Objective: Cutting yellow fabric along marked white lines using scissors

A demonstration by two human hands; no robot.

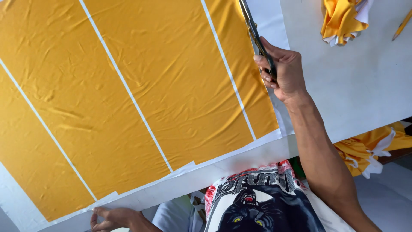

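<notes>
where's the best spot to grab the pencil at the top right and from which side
Grip the pencil mid-shaft, coming from above with fingers closing across it. It lies flat and slanted on the white table, apart from the yellow fabric scraps, so its long sides are probably open. Its upper end runs out of frame. The right hand is nearest but holds the scissors.

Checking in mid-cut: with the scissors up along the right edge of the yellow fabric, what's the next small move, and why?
Probably close the scissors and advance them further along the white margin. The right hand has them lined up on the right edge of the yellow fabric, and the left hand pins the near edge flat on the table.
</notes>
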